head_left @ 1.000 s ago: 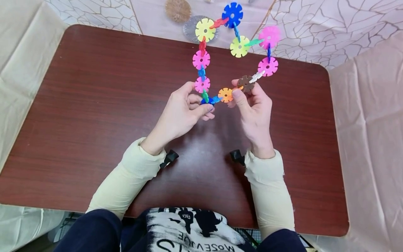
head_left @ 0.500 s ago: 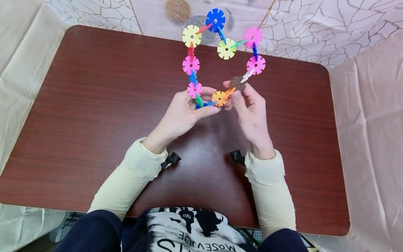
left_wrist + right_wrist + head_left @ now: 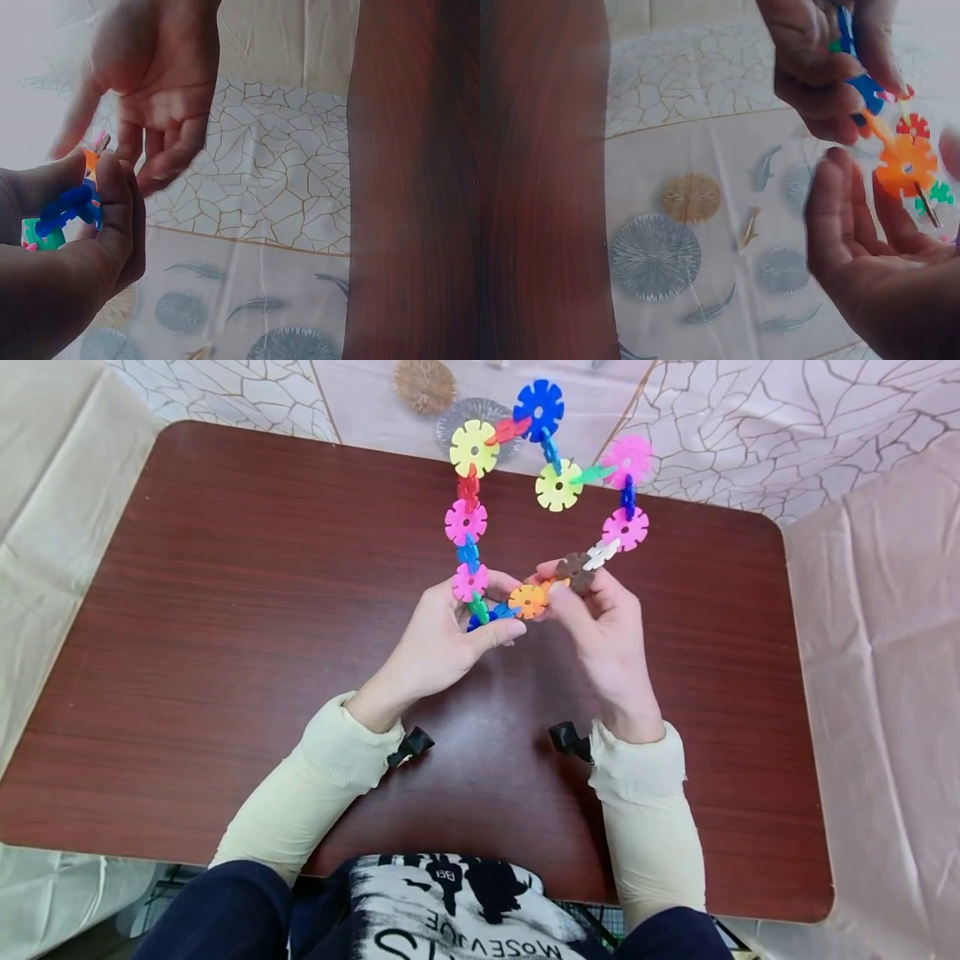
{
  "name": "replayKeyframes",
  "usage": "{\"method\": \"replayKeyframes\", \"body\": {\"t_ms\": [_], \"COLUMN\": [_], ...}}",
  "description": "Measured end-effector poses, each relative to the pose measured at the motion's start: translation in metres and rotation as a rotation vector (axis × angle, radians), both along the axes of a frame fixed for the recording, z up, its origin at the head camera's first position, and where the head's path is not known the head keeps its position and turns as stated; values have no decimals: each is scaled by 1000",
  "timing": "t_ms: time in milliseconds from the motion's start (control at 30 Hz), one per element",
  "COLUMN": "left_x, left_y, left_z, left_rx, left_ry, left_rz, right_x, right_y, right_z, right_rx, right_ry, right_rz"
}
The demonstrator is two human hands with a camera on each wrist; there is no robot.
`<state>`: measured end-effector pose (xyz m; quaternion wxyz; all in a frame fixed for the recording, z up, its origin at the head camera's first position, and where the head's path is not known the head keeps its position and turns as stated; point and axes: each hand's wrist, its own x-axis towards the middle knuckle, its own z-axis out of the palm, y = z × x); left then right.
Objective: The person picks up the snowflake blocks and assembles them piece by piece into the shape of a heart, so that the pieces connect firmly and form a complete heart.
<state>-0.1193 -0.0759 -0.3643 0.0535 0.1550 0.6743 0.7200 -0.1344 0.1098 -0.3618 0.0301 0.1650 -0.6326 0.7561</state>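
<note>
- My left hand has its fingers and thumb curled round the lower left corner of the snowflake-disc chain, pinching the blue disc next to the orange disc.
- My right hand pinches the chain at the brown disc, just right of the orange disc; in the right wrist view its fingers look fairly loose, and the orange disc sits at their tips.
- From the orange disc the chain rises as a closed loop held in the air above the desk, the pink discs up its left side, the blue top disc at its far end, more pink discs down the right.
- The desk is dark reddish wood with rounded corners; the orange disc hovers over its far middle part.
- Beyond the desk, past the top of the loop, I see a pale floor covering with a crackle pattern and round printed motifs.
- Plain beige sheeting lies well to the right of the desk, and more to its left.
- Cream sleeves cover both forearms on the near side of the orange disc.
</note>
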Motion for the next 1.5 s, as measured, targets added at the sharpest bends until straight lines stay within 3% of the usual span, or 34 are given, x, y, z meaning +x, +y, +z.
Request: {"method": "replayKeyframes", "body": {"t_ms": [167,367,567,767,933,1167,1500], "left_x": [0,-2,-2,0,1,1,2], "left_y": [1,0,-1,0,2,8,11], "left_z": [0,-1,-2,-4,-2,-2,-3], "left_rx": [-3,-34,-35,-40,-133,-182,-33], "left_ry": [-12,-42,-28,10,3,-38,-77], "left_rz": [10,20,37,55,82,96,50], "right_x": [-1,-3,-4,0,1,3,6], "right_y": [-2,-3,-3,1,-4,-15,-16], "right_z": [0,-1,-3,-10,-16,-19,-17], "right_rx": [115,65,58,57,102,90,111], "right_ry": [58,-11,-38,31,167,313,341], "right_rz": [-7,19,55,96,4,-154,-167]}}
